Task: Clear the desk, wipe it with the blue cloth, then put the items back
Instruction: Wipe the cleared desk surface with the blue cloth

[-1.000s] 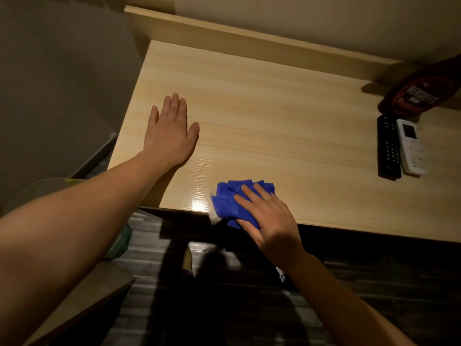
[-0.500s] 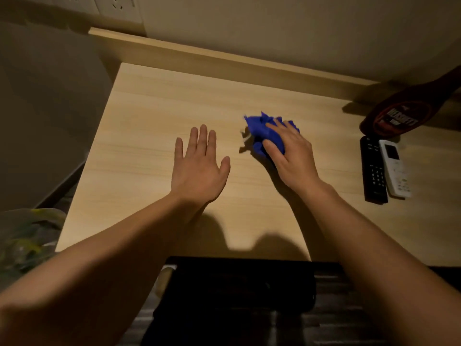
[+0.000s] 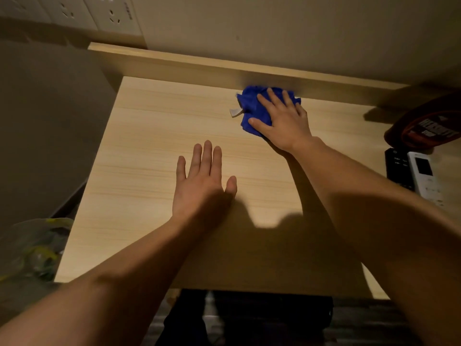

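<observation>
Now we press our right hand (image 3: 284, 123) flat on the blue cloth (image 3: 252, 108), fingers straight and spread across its top, thumb along its lower left edge; nothing curls round the fabric. Our left hand (image 3: 202, 186) lies palm down on the bare counter (image 3: 139, 151) at the centre of the frame, fingers straight and close together, thumb out to the right, holding nothing. The two hands are apart, the left one lower and further left than the right.

The cloth is bunched under the right hand in the upper right-centre of the frame, at the far side of the counter. Its far edge is touching or just short of the raised wooden ledge (image 3: 189, 66) along the back; we cannot tell which. A small pale tag (image 3: 234, 112) sticks out of the cloth's left side onto the wood.

At the right edge of the frame a black remote (image 3: 396, 168) and a white remote (image 3: 425, 178) lie side by side on the counter, partly hidden by our right forearm. Just above them is a dark brown bottle (image 3: 424, 131), its label blurred. Wall sockets (image 3: 109, 13) show in the upper left, and a crumpled clear bag (image 3: 35, 245) with yellow in it sits off the counter at the lower left.
</observation>
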A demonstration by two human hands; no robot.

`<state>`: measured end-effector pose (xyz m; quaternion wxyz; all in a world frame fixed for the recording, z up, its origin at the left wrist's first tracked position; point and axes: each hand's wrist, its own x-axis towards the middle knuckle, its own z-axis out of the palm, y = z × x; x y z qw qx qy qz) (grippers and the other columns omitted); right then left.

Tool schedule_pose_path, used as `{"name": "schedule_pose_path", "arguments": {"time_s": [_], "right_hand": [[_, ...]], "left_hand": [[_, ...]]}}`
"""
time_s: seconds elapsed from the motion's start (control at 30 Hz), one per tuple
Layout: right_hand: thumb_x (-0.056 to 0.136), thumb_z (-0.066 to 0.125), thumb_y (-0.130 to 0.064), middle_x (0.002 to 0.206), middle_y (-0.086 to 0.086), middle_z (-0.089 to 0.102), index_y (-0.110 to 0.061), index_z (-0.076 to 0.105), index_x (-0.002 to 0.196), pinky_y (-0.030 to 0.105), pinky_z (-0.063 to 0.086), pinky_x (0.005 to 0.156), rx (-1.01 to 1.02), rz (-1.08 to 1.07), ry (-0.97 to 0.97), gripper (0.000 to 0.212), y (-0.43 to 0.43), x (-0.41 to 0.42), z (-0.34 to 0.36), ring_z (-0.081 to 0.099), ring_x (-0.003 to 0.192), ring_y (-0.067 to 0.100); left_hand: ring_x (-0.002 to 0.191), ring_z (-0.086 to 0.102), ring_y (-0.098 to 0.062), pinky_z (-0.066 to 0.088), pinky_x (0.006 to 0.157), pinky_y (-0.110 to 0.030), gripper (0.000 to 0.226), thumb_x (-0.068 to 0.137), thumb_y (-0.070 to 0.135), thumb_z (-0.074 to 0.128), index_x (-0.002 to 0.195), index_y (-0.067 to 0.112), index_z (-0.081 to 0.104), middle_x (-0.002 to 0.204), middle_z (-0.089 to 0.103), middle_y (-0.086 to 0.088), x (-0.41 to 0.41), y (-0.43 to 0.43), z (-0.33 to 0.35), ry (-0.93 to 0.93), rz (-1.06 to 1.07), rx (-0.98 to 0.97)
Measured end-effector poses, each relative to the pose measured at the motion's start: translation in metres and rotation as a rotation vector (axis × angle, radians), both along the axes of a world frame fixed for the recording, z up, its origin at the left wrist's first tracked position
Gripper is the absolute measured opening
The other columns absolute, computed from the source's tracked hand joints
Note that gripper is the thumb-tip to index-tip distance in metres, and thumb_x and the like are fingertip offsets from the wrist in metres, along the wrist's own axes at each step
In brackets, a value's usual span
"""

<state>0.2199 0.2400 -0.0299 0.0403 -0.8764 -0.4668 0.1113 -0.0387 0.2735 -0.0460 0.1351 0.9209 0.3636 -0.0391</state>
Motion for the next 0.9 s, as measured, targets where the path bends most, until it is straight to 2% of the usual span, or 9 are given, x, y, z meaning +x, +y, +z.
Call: {"name": "schedule_pose_path", "arguments": {"time_s": [0.27,0.9], "right_hand": [[0.084,0.026,-0.092,0.173,-0.008,0.000,-0.049,0.005,0.160,0.063,0.003,0.123,-0.058,0.031,-0.024,0.091,-0.028,-0.020,0.000,-0.004,0.159,0.031],[0.083,0.027,-0.091,0.173,-0.013,-0.002,-0.049,0.006,0.161,0.058,-0.001,0.125,-0.022,0.061,-0.008,0.091,-0.176,-0.126,0.000,-0.009,0.159,0.021]], "left_hand": [[0.159,-0.017,-0.017,-0.010,0.128,-0.051,0.077,0.101,0.058,0.017,0.166,0.021,-0.002,0.174,-0.012,-0.001,0.000,-0.003,0.003,-0.002,0.014,0.014],[0.161,-0.007,-0.023,-0.001,0.128,-0.054,0.077,0.102,0.059,0.013,0.166,0.016,0.004,0.175,-0.001,-0.005,-0.005,-0.005,-0.001,-0.026,-0.008,0.064]]}}
